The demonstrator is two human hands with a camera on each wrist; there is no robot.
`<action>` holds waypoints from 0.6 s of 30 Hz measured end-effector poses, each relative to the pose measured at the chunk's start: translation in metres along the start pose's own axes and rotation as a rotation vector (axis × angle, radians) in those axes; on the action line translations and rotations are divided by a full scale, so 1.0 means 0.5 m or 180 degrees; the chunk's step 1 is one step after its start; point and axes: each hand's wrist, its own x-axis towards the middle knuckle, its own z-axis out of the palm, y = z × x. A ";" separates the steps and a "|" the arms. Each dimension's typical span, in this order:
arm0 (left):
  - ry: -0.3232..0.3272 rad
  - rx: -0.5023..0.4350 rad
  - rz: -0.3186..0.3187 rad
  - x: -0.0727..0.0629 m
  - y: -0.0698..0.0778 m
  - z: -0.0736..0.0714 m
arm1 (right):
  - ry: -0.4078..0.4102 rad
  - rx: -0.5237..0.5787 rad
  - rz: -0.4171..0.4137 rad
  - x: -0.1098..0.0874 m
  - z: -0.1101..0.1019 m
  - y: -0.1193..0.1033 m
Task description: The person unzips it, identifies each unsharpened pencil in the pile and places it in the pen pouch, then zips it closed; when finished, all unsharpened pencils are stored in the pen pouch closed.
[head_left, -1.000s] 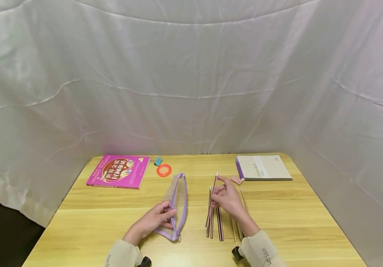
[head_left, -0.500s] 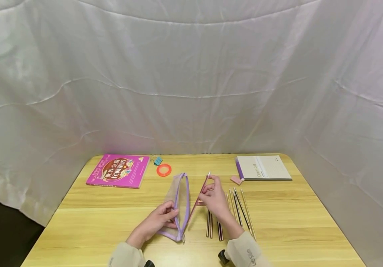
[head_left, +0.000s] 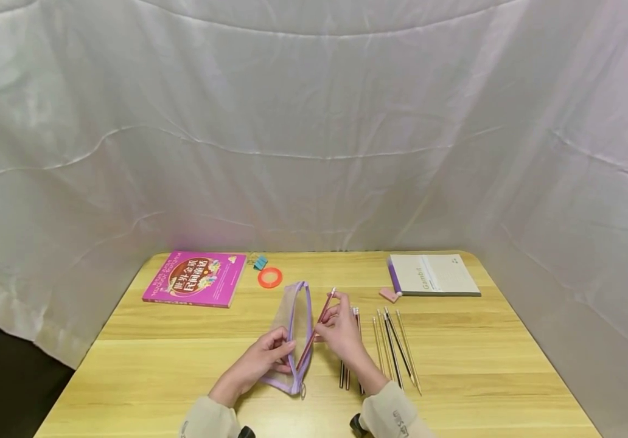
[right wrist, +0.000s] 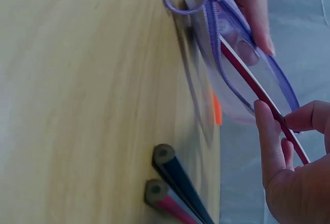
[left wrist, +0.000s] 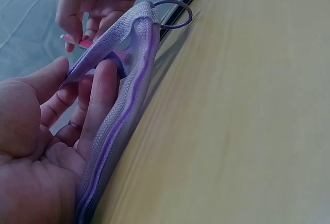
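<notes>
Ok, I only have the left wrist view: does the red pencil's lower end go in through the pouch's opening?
Observer: Yes, the right wrist view shows the red pencil slanting into the open mouth of the pouch.
Operator: And what lies just beyond the pouch?
Observer: In the head view, an orange ring lies flat on the table there, apart from the pouch.
Operator: Anything to the right of the right hand?
Observer: A spread of loose pencils, some black, some gold-coloured.
</notes>
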 end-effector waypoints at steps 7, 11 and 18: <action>0.0113 -0.0012 -0.0033 0.004 0.002 0.009 | -0.0172 -0.0211 -0.0032 -0.005 0.009 0.004; 0.0137 -0.0042 -0.0028 0.007 0.007 0.015 | -0.0271 -0.0409 -0.0059 -0.008 0.014 0.003; 0.0170 -0.0091 0.0003 0.001 0.009 0.014 | -0.0405 -0.0612 -0.0126 -0.014 0.028 -0.002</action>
